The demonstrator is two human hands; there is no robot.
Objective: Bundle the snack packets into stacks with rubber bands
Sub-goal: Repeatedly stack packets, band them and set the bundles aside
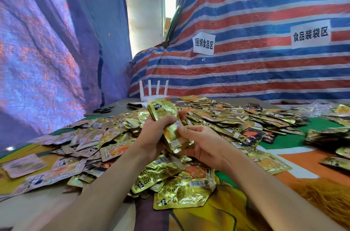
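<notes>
Loose packets [181, 193]: gold foil pouches strewn nearest; they look light, crinkly and slick.
Left hand [153, 132]: curled round the middle of the held stack.
Right hand [204, 145]: thumb and fingers pinch the stack's lower end.
Held stack [174, 140]: raised above the heap and fanned at the top. It will probably slide apart, so clamp across the flat faces mid-length.
Rubber band: none visible on it.
Beyond: scissors [103, 110] and a white router [153, 96].

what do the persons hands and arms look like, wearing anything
Two bare hands, the left hand and the right hand, on bare arms. No sleeves, gloves, watch, bracelet or rings show on the parts in view.
</notes>
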